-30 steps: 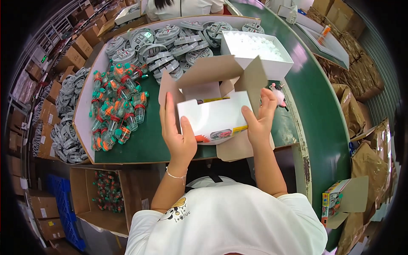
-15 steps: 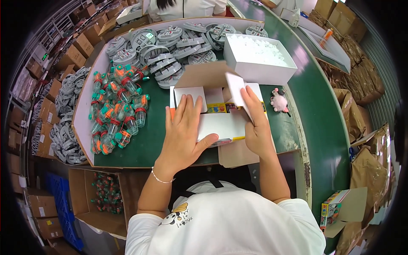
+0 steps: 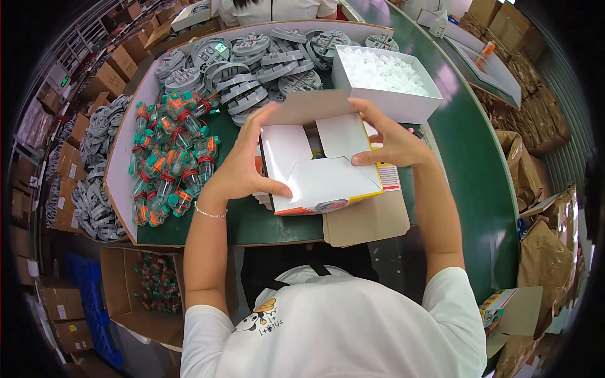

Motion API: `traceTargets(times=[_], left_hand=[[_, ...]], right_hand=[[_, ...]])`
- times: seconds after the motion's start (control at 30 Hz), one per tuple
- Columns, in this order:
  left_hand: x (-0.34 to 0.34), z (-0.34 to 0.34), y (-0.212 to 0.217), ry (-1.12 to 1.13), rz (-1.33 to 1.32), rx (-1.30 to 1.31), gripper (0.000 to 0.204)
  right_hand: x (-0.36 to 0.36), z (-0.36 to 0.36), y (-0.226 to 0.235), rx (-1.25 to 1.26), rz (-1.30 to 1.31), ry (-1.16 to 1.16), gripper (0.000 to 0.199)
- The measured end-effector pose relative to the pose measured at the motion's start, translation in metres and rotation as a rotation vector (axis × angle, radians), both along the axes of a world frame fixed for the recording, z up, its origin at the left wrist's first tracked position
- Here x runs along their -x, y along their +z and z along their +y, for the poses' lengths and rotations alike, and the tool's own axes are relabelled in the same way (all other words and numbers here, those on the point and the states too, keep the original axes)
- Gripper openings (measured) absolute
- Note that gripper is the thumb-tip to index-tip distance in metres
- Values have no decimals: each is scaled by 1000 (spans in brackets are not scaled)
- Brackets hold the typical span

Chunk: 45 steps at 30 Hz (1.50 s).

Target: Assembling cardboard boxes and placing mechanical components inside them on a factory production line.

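A printed carton [image 3: 321, 183] with white inner faces stands on the table in front of me. Its side flaps and near flap are folded inward, leaving a narrow gap at the middle, while the brown far flap [image 3: 309, 107] stands up. My left hand [image 3: 242, 164] grips the left side, thumb on the near flap and fingers toward the far left corner. On the opposite side my right hand [image 3: 394, 138] holds the far right corner, its thumb pressing a flap. What lies inside is mostly hidden. Flat brown cardboard [image 3: 372, 220] sticks out from under the carton.
Small clear bottles with orange and green tops [image 3: 170, 164] are heaped at left. Grey round plastic parts [image 3: 252, 69] pile up behind. A white box [image 3: 403, 104] of small white pieces stands back right. An open cardboard box [image 3: 120, 283] sits below the table at left.
The side flaps and near flap have come down over the opening. Both hands have moved outward, from atop the flaps to the carton's sides.
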<state>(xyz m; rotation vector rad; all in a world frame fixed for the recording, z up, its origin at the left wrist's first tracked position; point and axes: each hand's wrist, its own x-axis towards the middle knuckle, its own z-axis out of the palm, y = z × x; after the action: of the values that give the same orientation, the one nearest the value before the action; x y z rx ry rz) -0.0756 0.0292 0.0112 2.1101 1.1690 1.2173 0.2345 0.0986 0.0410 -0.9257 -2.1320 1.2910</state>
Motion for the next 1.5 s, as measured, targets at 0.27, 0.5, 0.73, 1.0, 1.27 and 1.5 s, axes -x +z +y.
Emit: traceTargets(times=[0.27, 0.5, 0.73, 1.0, 1.27, 1.5], left_hand=[[3, 3, 10, -139, 413, -8, 95], [-29, -28, 19, 48, 582, -46, 102], [-40, -36, 21, 144, 599, -57, 121], [-38, -63, 9, 228, -357, -168, 125], [-28, -84, -56, 401, -2, -449, 69], [-48, -88, -73, 417, 208, -158, 31]], right_hand=[[40, 1, -1, -473, -310, -33, 38], [66, -29, -11, -761, -427, -186, 33], [41, -10, -3, -514, -102, -89, 27], [22, -89, -14, -229, 466, -168, 31], [38, -100, -22, -751, -323, -23, 50], [56, -100, -48, -1102, -206, -183, 46]])
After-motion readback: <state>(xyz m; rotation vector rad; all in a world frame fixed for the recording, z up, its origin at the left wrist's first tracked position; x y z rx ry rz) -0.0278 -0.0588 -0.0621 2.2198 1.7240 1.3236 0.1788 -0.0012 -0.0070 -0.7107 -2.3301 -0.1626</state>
